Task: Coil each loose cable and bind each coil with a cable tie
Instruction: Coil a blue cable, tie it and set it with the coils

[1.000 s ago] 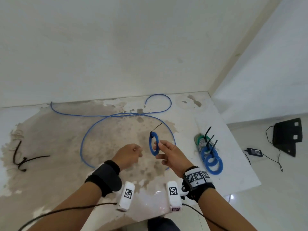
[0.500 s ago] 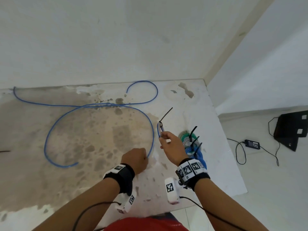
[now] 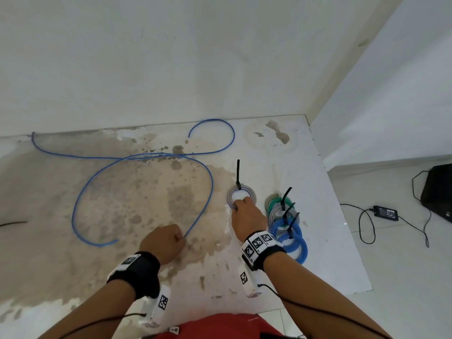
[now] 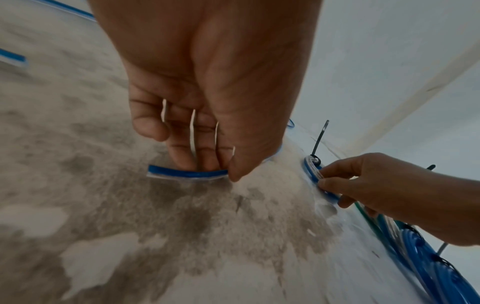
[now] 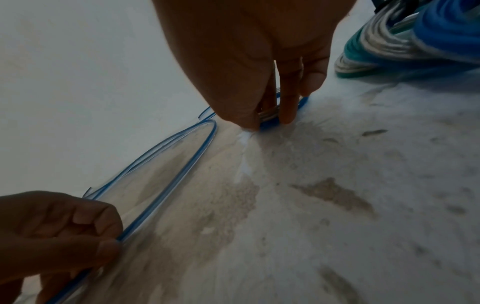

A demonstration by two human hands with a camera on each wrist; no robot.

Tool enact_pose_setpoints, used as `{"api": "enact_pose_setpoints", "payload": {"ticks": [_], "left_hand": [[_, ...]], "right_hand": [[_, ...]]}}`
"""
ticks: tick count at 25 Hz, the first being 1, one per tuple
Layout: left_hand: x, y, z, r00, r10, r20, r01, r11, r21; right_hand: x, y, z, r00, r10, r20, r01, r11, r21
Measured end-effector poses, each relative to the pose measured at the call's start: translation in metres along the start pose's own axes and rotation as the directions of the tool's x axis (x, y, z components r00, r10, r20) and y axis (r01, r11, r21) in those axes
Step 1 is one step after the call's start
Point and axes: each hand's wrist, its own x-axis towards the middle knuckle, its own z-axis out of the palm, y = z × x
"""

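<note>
Both hands are busy on the bench (image 3: 330,241). Left hand (image 3: 162,243) is curled, thumb and fingers pinching the loose blue cable (image 3: 97,177), which sprawls in big loops from the hand toward ten and twelve o'clock. Right hand (image 3: 247,216) grips the near rim of a small tied coil (image 3: 242,195) lying flat on the bench; its black cable tie (image 3: 238,173) points to twelve o'clock. At three o'clock of that hand, just beside it, lies a row of bound coils (image 3: 285,225), green, grey and blue, overlapping one another.
</note>
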Motion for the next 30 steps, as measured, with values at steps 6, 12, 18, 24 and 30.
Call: {"api": "enact_pose_setpoints", "payload": {"ticks": [6, 12, 18, 24, 30], "left_hand": [[-0.002, 0.014, -0.002, 1.0, 0.024, -0.013, -0.025, 0.999, -0.044], [-0.021, 0.045, -0.013, 0.981, 0.178, -0.083, -0.196, 0.922, -0.335], [-0.046, 0.018, -0.062, 0.935, 0.187, -0.3, -0.321, 0.806, -0.497], [-0.027, -0.041, -0.175, 0.575, 0.294, -0.764, -0.521, 0.851, -0.064], [-0.04, -0.102, -0.231, 0.59, 0.379, -0.713, -0.567, 0.823, -0.032]], "right_hand": [[-0.008, 0.0, -0.005, 0.999, 0.009, -0.049, -0.005, 0.996, 0.089], [-0.003, -0.057, -0.024, 0.984, 0.024, 0.178, -0.13, 0.78, 0.612], [0.013, -0.123, -0.031, 1.0, 0.008, -0.028, 0.019, 0.568, 0.823], [-0.038, -0.213, -0.057, 0.972, -0.154, -0.179, 0.229, 0.433, 0.872], [-0.069, -0.284, -0.071, 0.912, -0.211, -0.353, 0.411, 0.48, 0.775]]}}
